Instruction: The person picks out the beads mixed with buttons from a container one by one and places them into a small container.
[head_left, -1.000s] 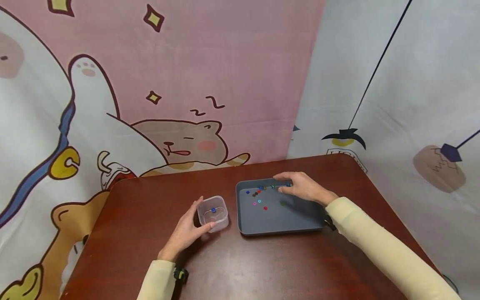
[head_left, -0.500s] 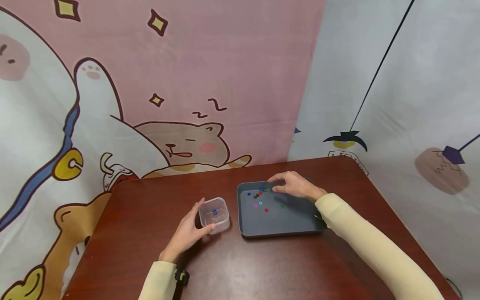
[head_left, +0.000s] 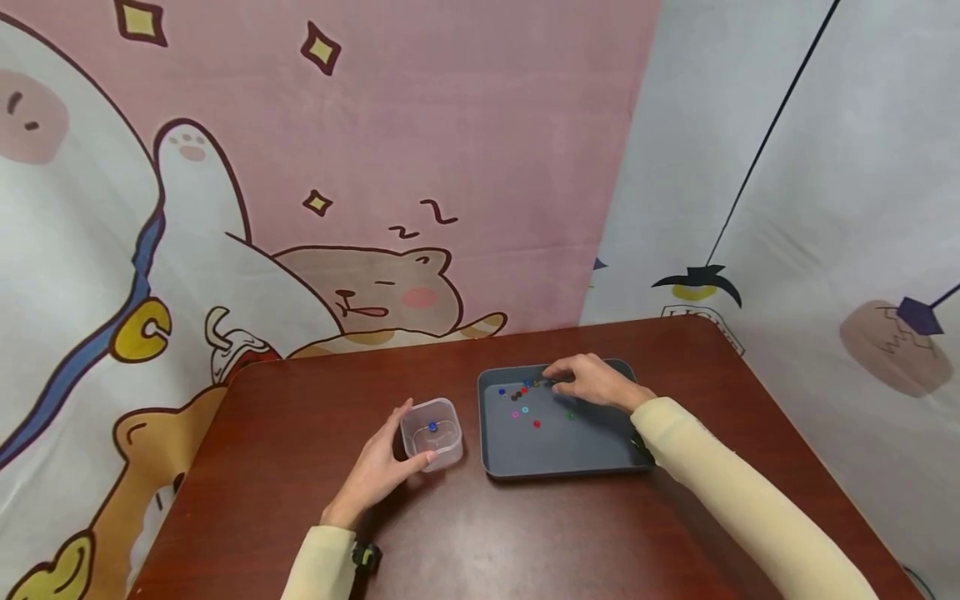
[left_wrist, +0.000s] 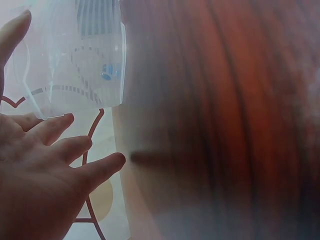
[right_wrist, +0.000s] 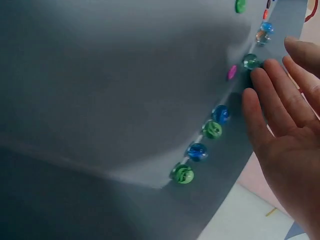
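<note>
My left hand [head_left: 378,467] grips a clear square plastic container [head_left: 447,458], with the thumb at its near side and fingers at the far left. Inside sits one blue marble [head_left: 432,427]; the left wrist view also shows the container [left_wrist: 102,97] and the marble, blurred. My right hand [head_left: 592,382] is over the back of a grey tray [head_left: 562,458]. In the right wrist view its fingertips are beside a green marble [right_wrist: 251,61], and I see nothing held between them; contact is hard to tell.
Along the tray's far wall lie several blue and green marbles [right_wrist: 197,152]. Small coloured pieces lie on the tray floor, among them a red one [head_left: 537,424], a pink ring [head_left: 515,414] and a light-blue ring [head_left: 525,410]. A printed curtain [head_left: 480,167] hangs behind the brown table [head_left: 300,417].
My right hand has moved left along the tray's back and lowered toward the marbles there. The left hand still holds the container in place. The head view has shifted slightly.
</note>
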